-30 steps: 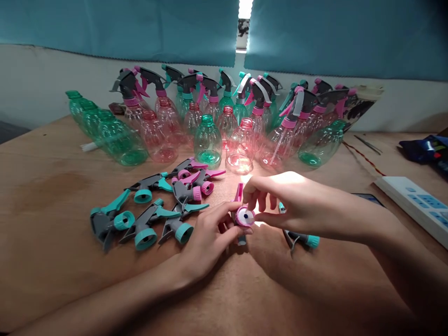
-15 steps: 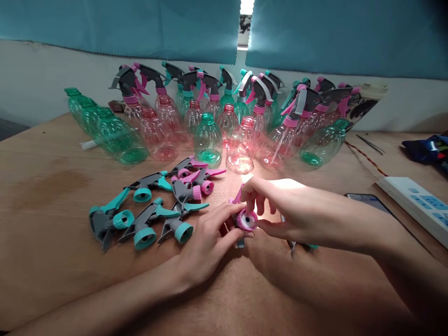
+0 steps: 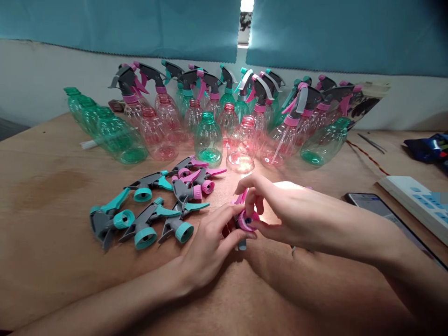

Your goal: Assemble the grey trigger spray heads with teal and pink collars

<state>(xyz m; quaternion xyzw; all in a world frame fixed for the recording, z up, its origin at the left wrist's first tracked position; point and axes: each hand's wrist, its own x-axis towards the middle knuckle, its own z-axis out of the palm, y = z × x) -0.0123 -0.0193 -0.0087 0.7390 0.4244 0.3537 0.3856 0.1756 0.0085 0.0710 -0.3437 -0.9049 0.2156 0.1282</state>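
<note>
My left hand (image 3: pixel 217 238) is closed around a grey-and-pink trigger spray head (image 3: pixel 241 245), its pink collar (image 3: pixel 252 227) facing up toward me. Over that collar, my right hand (image 3: pixel 276 210) bends its fingers down, with thumb and a fingertip close together at the collar's opening. The dark centre of the opening shows between them; whether they pinch a small part there is hidden. Left of my hands lie several loose spray heads, some with turquoise collars (image 3: pixel 145 238) and some with pink ones (image 3: pixel 197 192).
Behind stand pink and green bottles, some open like the green bottle (image 3: pixel 208 142), others topped with spray heads. A phone (image 3: pixel 376 207) and a white power strip (image 3: pixel 416 196) lie at right. Tweezers (image 3: pixel 371 143) and a blue packet (image 3: pixel 427 148) are farther back.
My right thumb and fingers have moved in closer over the pink collar, covering more of its white inside. The left hand keeps its hold, nearly still.
</note>
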